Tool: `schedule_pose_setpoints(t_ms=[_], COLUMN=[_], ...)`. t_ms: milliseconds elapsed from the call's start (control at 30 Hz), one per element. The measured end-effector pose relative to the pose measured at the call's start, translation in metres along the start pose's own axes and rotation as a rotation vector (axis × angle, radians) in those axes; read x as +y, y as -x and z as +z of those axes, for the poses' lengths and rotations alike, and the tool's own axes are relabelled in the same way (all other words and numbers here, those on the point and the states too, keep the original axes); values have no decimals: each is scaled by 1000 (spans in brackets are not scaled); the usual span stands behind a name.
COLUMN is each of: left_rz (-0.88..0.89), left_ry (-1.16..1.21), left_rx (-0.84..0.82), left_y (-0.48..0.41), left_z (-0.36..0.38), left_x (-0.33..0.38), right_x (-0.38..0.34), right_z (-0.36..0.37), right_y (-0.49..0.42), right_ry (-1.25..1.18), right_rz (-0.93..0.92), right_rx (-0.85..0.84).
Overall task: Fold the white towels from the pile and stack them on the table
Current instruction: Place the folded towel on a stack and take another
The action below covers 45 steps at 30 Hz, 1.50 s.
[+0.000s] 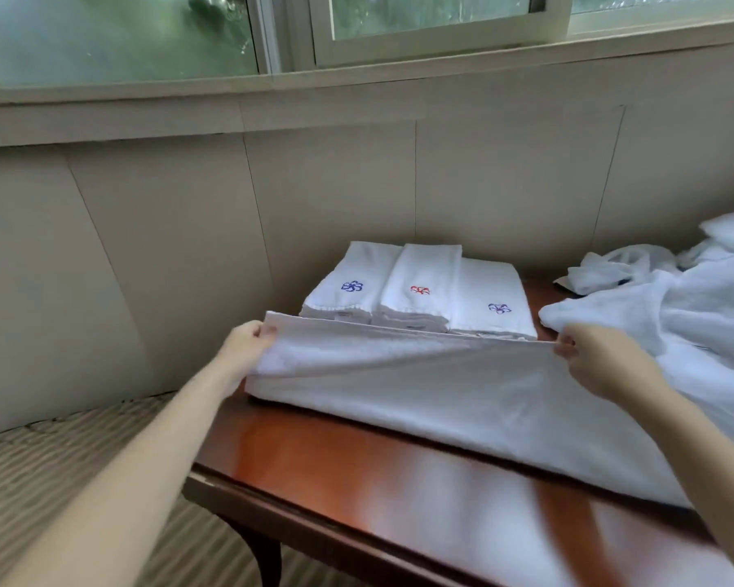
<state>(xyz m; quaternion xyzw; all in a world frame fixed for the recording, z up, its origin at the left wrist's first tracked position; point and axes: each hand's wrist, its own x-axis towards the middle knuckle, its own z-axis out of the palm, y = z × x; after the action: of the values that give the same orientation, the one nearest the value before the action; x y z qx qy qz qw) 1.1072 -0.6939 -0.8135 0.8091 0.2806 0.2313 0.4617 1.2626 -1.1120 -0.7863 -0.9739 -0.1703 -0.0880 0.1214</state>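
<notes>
A white towel [420, 387] lies spread across the reddish wooden table [297, 455], its far edge lifted off the surface. My left hand [246, 345] pinches the towel's far left corner. My right hand [598, 358] pinches the far right corner, so the edge runs taut between them. Behind the lifted edge sit three stacks of folded white towels [416, 290], side by side against the wall, with blue and red flower logos on top. A loose pile of white towels [695, 315] fills the table's right side.
A beige panelled wall [187, 213] stands right behind the table, with a window sill above. Striped carpet [60, 472] lies to the left, below the table's edge and curved leg [263, 548].
</notes>
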Motion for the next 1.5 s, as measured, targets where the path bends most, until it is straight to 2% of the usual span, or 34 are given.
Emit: schedule_pose_setpoints(t_ms=[67,167,233,367,467,533,600,667,767,867,967,1033,1067,1200,1300,1367,1500], left_rz=[-21,-117,-153,-161,-170,-236,-256,-232,-191,-203,-212,-89,6,386,455,480,563], left_ry=[-285,-650,-808,-970,-928,-847,-728,-511,-324,-469,-893,-1112,-1144,-982,-760,-726,-739], left_rx=[67,43,35,82,138,139,44,-110,-104,-73,-143,-149,-170,-327,-478,-532,-457], left_y=[-18,-33,-39,-50,-44,-39,-36,-29,-13,-3,3,11,17,61,102,126,148], left_z=[23,49,59,72,70,60,41,20,-1,-6,2,30,53,171,252,290,319], left_x=[-1,-12,-15,-17,-17,-15,-21,-29,-40,-37,-13,9,22,74,104,116,121], right_x=[-4,-1,7,28,50,66,79,87,92,98,118,137,146,165,179,195,238], right_z=[16,63,86,97,91,82,76,75,69,64,60,52,49,28,3,-12,-35], right_y=[-24,-40,-41,-42,-34,-29,-25,-23,-22,-17,-1,13,20,42,58,73,109], right_ry=[78,134,95,-68,-68,-30,30,73,130,136,184,189,174,87,54,27,44], right_rz=[-27,-86,-80,-32,36,86,82,55,73,178,264,317,332,226,208,238,324], right_rx=[-34,-197,-151,23,72,71,49,16,-37,1,77,128,130,2,-242,-397,-452])
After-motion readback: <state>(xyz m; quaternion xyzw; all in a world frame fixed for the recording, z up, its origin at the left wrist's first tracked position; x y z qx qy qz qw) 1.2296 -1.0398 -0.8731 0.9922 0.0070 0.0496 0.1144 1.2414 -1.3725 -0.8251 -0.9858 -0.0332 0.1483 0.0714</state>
